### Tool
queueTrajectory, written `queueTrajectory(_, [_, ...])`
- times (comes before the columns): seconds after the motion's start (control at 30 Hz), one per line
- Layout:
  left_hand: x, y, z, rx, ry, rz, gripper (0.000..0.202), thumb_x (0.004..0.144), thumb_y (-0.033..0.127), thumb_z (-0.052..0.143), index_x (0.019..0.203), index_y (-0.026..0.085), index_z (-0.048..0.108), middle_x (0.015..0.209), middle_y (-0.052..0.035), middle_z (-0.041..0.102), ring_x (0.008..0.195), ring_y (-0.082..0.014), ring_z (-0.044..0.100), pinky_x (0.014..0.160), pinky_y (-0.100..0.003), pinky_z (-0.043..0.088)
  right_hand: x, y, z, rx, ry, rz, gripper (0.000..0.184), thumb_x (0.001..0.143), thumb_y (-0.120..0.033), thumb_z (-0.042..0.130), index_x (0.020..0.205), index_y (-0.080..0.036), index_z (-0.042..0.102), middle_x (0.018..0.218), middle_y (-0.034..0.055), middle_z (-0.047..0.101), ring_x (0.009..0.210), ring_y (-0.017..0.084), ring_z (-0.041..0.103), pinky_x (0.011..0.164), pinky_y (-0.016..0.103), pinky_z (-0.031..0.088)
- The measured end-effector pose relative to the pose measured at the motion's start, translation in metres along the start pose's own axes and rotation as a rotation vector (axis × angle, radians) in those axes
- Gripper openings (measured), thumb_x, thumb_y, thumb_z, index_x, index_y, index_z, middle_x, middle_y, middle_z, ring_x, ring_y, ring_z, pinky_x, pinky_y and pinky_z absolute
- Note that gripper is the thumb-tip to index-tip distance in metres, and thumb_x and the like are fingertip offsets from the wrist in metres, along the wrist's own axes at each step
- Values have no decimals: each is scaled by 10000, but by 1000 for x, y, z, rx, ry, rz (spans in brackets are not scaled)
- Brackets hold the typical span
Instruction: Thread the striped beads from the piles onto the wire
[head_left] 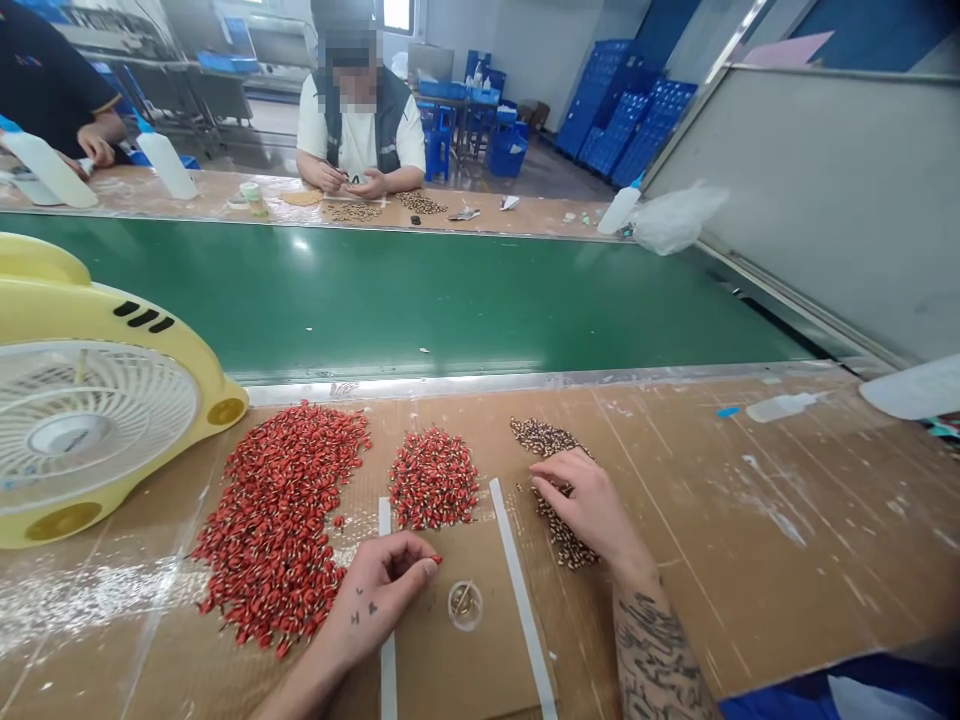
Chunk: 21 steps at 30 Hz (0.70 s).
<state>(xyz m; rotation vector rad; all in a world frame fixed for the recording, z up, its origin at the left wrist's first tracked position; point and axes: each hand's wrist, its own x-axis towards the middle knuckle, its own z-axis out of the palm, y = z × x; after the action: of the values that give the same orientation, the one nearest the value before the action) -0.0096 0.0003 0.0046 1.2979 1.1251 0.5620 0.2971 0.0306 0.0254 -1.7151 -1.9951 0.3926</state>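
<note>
My left hand [382, 590] is closed in a pinch, with a small red piece [436, 560] between thumb and fingertip. Left of it spreads a large heap of red pieces with pale tips [285, 510]. Just beyond it lies a smaller red pile [433, 478]. My right hand [581, 495] is over the small dark-and-gold pieces [570, 545], its thumb and forefinger slightly apart and nothing visible between them. Part of that pile is hidden beneath the hand. Between my hands, a small clear cup [465, 606] with a thin stick in it stands on a cardboard sheet [457, 675].
A yellow fan [112, 410] stands at left. Beyond the cardboard-covered table runs a green conveyor belt [465, 295]. Across it, a person [360, 130] handles small pieces; another person [45, 90] is at far left. A squeeze bottle [780, 406] lies at right.
</note>
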Motion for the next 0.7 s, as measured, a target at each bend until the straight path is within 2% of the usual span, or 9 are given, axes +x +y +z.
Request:
queueTrajectory(0.2, [0,0,0,1,7,12,251,861,351,587,777,129,667,630,6,519,585,-123,419,549,-222,315,4,-5,15,-77,-120,-27,132,862,-170,629,891,-204,753,847,54,726,875,237,607,823,381,485])
queueTrajectory(0.4, [0,-5,0,-10,16,38,228,852,326,598,778,123,670,621,15,506,582,-118,408,543,-219,305,5,-10,16,-65,-103,-29,173,855,-137,593,766,-199,729,801,48,725,816,231,624,788,377,486])
queueTrajectory(0.47, [0,-5,1,-22,24,48,224,849,323,601,777,122,666,617,19,497,583,-116,407,545,-219,307,3,-14,17,11,-62,-10,154,859,-161,594,784,-196,724,805,45,730,784,222,641,760,365,497])
queueTrajectory(0.57, [0,-4,2,-37,44,55,207,848,307,601,780,122,665,611,21,497,584,-116,415,550,-219,317,-1,-31,26,242,-19,16,119,869,-215,620,822,-202,729,796,39,742,699,195,661,665,316,515])
queueTrajectory(0.7, [1,-3,4,-32,83,69,189,851,283,589,782,124,667,613,14,525,577,-118,446,550,-219,340,-8,-65,45,544,-78,-119,79,858,-206,676,819,-208,745,832,47,746,767,187,688,732,298,546])
